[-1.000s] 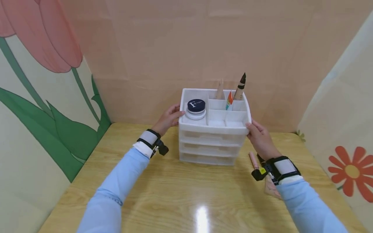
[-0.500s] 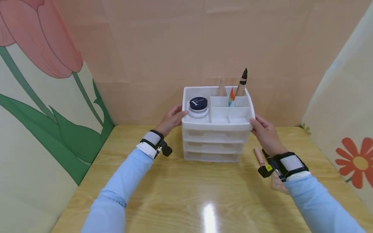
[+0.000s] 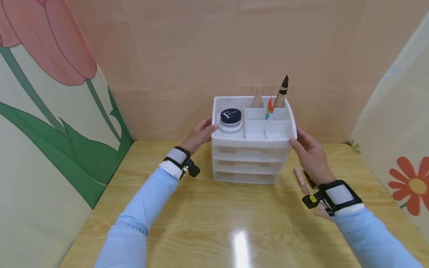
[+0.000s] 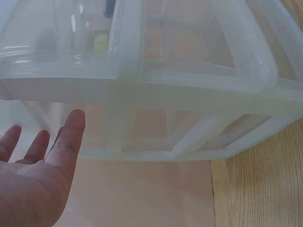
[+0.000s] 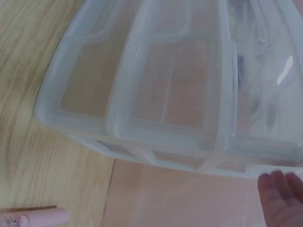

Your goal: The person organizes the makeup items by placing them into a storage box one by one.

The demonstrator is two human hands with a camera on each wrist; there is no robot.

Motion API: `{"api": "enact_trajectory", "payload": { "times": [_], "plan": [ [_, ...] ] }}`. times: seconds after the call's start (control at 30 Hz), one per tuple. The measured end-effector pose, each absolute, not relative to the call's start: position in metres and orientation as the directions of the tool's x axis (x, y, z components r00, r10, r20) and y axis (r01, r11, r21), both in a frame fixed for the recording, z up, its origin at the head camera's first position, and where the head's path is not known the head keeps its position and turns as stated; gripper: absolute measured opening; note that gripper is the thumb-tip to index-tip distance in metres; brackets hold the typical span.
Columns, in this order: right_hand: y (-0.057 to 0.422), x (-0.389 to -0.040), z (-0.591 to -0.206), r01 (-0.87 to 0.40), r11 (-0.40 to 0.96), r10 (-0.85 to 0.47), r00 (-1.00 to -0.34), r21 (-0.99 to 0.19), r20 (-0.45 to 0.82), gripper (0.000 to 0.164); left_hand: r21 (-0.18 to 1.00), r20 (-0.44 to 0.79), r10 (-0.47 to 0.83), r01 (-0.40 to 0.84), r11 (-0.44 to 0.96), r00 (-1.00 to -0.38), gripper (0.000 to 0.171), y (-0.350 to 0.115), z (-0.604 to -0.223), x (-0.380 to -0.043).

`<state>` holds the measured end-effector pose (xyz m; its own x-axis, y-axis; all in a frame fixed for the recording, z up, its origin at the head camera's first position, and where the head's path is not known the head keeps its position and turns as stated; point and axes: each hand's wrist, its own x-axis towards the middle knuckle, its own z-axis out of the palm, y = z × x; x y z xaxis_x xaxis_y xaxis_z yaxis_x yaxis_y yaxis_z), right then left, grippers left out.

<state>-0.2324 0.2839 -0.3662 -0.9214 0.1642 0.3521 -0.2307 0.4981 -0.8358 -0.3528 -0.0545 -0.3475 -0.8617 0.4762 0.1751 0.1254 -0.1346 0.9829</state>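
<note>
A white plastic drawer organizer (image 3: 251,143) with three clear-fronted drawers and a compartmented top stands on the table. My left hand (image 3: 200,134) is at its left side, thumb by the top rim; in the left wrist view the fingers of that hand (image 4: 42,170) are extended along the clear side wall. At the right front corner, the thumb of my right hand (image 3: 313,156) touches the rim. Straight fingertips of the right hand (image 5: 279,191) show at the organizer's edge in the right wrist view. A round jar with a dark lid (image 3: 231,117) sits in the large left compartment.
In the small compartments stand a beige tube with a black tip (image 3: 282,91), an orange-and-teal pointed item (image 3: 269,109) and a pale slim item (image 3: 257,96). A pink tube (image 3: 301,180) lies right of the organizer, with a dark item (image 3: 310,179) partly behind my wrist.
The head view has shifted slightly, so the organizer appears a little higher and further right. My right hand has loosened and moved slightly outward at the corner; my left hand stays at its side.
</note>
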Motion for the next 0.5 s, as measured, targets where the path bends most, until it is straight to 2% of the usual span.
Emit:
{"api": "enact_trajectory", "payload": {
  "times": [0.1, 0.2, 0.37, 0.5],
  "plan": [
    [0.278, -0.224, -0.367, -0.269, 0.554, 0.215, -0.868, -0.788, 0.448, 0.05, 0.982, 0.181, 0.475, 0.129, -0.14, -0.861, 0.054, -0.054, -0.346, -0.352],
    [0.273, -0.217, -0.369, -0.37, 0.583, 0.227, -0.781, -0.723, 0.582, 0.045, 0.981, 0.182, 0.475, 0.126, -0.148, -0.861, 0.054, -0.055, -0.346, -0.351],
    [0.263, -0.208, -0.376, -0.567, 0.668, 0.096, -0.578, -0.483, 0.811, 0.043, 0.982, 0.176, 0.474, 0.119, -0.149, -0.863, 0.054, -0.055, -0.346, -0.351],
    [0.248, -0.203, -0.386, -0.609, 0.718, -0.016, -0.498, -0.337, 0.867, 0.046, 0.982, 0.174, 0.466, 0.119, -0.145, -0.868, 0.053, -0.056, -0.347, -0.351]
  ]
}}
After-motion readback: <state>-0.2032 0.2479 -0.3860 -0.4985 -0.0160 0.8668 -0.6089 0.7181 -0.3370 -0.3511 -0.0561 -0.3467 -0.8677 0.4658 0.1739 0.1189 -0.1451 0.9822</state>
